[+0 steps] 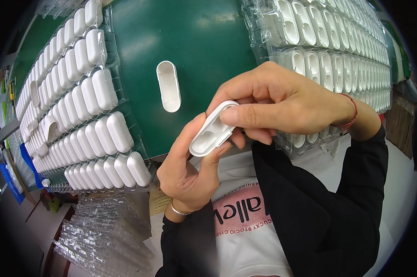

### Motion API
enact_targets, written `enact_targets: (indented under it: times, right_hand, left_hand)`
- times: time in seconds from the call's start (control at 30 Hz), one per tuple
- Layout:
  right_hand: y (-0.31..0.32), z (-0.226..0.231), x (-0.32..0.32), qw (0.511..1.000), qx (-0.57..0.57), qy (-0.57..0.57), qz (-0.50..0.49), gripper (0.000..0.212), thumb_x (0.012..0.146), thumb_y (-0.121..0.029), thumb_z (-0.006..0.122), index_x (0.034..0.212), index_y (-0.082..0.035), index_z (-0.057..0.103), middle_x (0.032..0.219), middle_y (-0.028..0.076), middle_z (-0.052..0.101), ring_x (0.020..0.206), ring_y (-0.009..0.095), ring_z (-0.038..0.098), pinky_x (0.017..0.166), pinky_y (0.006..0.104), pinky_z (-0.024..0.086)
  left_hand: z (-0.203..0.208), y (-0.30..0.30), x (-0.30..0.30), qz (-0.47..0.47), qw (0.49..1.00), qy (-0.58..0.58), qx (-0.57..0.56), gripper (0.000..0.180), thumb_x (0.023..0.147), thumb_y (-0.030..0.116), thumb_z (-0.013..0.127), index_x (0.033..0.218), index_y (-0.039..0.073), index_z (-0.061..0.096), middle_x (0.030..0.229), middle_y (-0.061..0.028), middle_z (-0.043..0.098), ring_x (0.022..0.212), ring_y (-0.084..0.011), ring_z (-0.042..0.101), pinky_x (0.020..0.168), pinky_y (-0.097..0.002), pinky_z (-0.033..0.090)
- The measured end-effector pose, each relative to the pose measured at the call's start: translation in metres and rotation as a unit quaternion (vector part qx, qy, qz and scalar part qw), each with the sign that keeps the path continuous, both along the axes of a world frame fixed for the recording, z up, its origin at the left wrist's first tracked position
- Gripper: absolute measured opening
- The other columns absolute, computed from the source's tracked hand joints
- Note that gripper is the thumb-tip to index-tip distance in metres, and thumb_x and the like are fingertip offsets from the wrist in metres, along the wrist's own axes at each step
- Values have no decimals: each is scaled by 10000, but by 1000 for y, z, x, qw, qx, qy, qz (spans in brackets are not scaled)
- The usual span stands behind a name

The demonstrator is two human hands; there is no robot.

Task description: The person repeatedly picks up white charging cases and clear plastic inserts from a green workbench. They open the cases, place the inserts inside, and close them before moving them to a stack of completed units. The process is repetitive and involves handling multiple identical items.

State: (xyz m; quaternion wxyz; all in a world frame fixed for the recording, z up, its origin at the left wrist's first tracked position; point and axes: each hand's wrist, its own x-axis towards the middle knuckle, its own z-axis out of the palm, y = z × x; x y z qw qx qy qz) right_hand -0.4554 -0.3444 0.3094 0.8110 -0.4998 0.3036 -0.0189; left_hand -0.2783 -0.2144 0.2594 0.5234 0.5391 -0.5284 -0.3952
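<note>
Both my hands hold one white oval plastic tray insert, with two rounded hollows facing up, above the near edge of the green table. My left hand pinches its lower end and side between thumb and fingers. At its upper end, my right hand presses the thumb into the hollow, with fingers curled behind. Beyond them, a white oval shell lies hollow side up on the table, touched by neither hand.
On the left, clear trays hold rows of white rounded shells. To the right, stacked clear trays hold rows of white two-hollow inserts. The green table lies between them. Empty clear plastic trays are piled at the lower left.
</note>
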Motion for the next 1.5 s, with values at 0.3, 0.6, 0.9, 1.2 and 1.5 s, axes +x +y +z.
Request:
enact_targets:
  times: [0.3,0.6,0.9,1.2,1.5]
  right_hand:
    - [-1,1,-1,1000,21,7,0,291,1004,-168,464,1130,49,611,773,76,638,531,52,521,459,198,371]
    - [-1,2,1,1000,15,9,-2,289,1012,-159,442,1117,55,606,778,81,642,523,56,513,462,195,371]
    - [-1,1,-1,1000,18,-2,-8,279,1023,-154,431,1102,51,602,735,70,639,516,54,530,453,196,381]
    - [-3,5,0,999,2,22,46,317,973,-269,546,865,2,670,677,11,624,496,34,461,453,215,355]
    - [-2,9,2,1000,9,-6,9,329,992,-305,520,933,-16,665,742,21,652,566,39,497,516,208,389]
  left_hand:
    - [-2,-3,-3,34,999,21,-3,450,768,38,799,1168,-55,615,1015,-159,702,898,-185,690,783,-279,544]
    - [-1,-2,-5,48,999,-1,-3,437,771,34,795,1162,-54,620,993,-163,702,876,-187,687,764,-273,538]
    - [-2,-10,-4,46,996,-59,-55,443,716,6,809,1119,-58,636,930,-162,694,780,-215,675,692,-277,527]
    - [19,-18,13,-55,998,-22,14,427,714,23,813,1106,-36,653,895,-117,689,770,-173,666,675,-258,522]
    - [13,-18,11,4,995,90,41,400,742,-25,782,1113,-36,631,1010,-106,659,916,-168,617,838,-273,470]
